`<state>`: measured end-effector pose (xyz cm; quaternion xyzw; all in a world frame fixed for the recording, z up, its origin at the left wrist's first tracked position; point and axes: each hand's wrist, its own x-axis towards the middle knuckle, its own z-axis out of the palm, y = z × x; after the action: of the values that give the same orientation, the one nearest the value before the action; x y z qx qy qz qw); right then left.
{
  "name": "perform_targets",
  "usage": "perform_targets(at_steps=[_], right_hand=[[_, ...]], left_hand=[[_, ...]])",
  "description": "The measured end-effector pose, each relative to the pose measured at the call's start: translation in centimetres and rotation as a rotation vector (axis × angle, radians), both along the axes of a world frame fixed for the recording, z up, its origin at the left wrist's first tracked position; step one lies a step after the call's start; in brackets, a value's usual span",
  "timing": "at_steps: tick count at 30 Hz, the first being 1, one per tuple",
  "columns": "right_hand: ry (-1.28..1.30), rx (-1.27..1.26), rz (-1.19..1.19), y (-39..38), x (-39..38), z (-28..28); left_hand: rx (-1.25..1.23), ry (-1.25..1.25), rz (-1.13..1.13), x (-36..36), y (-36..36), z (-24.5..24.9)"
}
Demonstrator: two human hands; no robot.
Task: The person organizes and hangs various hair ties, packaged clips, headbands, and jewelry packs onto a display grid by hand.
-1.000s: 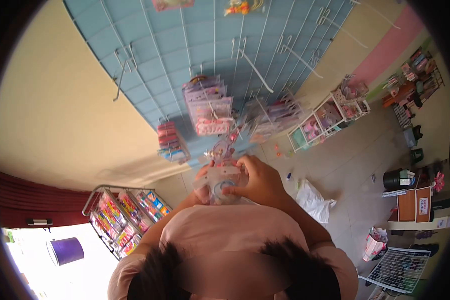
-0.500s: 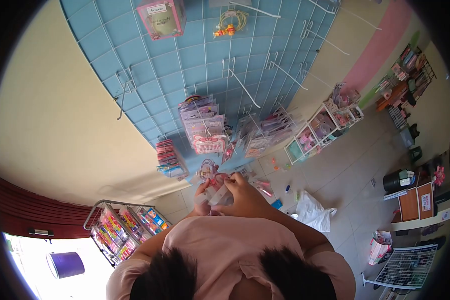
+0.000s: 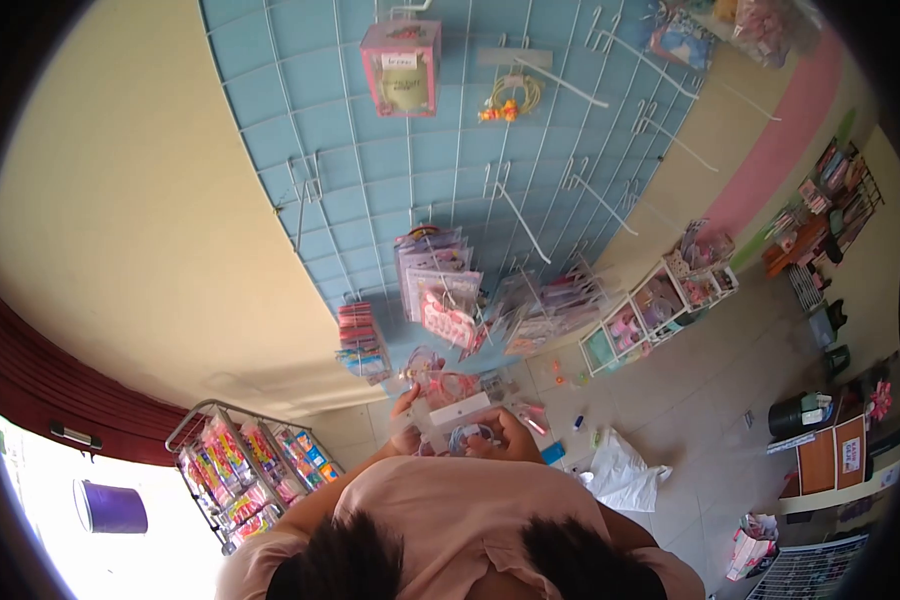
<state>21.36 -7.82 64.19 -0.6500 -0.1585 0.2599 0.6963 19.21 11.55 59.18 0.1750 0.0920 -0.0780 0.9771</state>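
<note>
both hands are gripping a clear packet (image 3: 457, 418) close to the chest: the left hand (image 3: 406, 425) is closing on its left edge, the right hand (image 3: 511, 436) is curling over its right side. the packet is looking light, its film thin and probably slippery, so the stiff white card strip on top is seeming the surest hold. just beyond, hanging packets (image 3: 440, 290) are crowding the hooks of a blue wire grid panel (image 3: 370, 150). a wire rack (image 3: 240, 460) is standing near left, a white bag (image 3: 620, 470) is lying on the floor to the right.
</note>
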Motion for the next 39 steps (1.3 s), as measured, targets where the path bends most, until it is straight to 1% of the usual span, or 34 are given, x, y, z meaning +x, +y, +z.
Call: perform_targets(at_steps=[2,3,5,7,9,11,13,16,17,23,29,32,35,39], right_hand=[[-0.029,0.030,-0.015,0.0,0.2,0.2],[-0.092,0.055,-0.053,0.0,1.2,0.0],[-0.269,0.178,-0.152,0.3,4.5,2.8],[-0.370,0.187,-0.276,0.6,7.8,7.9],[-0.597,0.274,-0.455,1.5,10.1,14.1],[-0.658,0.310,-0.564,2.0,11.0,19.5],[-0.726,0.399,-0.640,3.1,11.7,22.8],[-0.759,0.515,-0.549,3.5,14.0,23.9],[-0.758,0.510,-0.533,3.7,14.6,24.0],[-0.708,0.514,-0.590,4.2,15.7,24.1],[-0.676,0.449,-0.630,5.2,16.9,24.3],[-0.702,0.522,-0.599,5.3,17.0,24.5],[-0.719,0.535,-0.663,5.5,15.7,24.6],[-0.717,0.521,-0.672,5.2,15.5,24.9]], left_hand=[[-0.022,-0.014,-0.015,0.2,0.2,-0.7],[-0.026,-0.022,-0.019,0.3,0.4,-0.9],[-0.035,-0.037,-0.033,0.6,0.6,-1.1],[-0.040,-0.045,-0.050,0.8,0.6,-1.0],[-0.045,-0.050,-0.065,1.0,0.5,-1.1],[-0.049,-0.057,-0.079,1.1,0.4,-1.2],[-0.051,-0.057,-0.078,1.2,0.5,-1.4],[-0.056,-0.043,-0.066,0.8,0.9,-2.0],[-0.064,-0.035,-0.062,0.7,1.0,-2.3],[-0.074,-0.012,-0.022,0.0,1.6,-3.4],[-0.082,0.003,0.000,-0.1,1.9,-4.0],[-0.075,0.001,0.005,-0.1,2.0,-4.1],[-0.078,-0.006,0.006,0.1,1.9,-4.1],[-0.088,-0.011,-0.001,0.3,1.9,-4.2]])
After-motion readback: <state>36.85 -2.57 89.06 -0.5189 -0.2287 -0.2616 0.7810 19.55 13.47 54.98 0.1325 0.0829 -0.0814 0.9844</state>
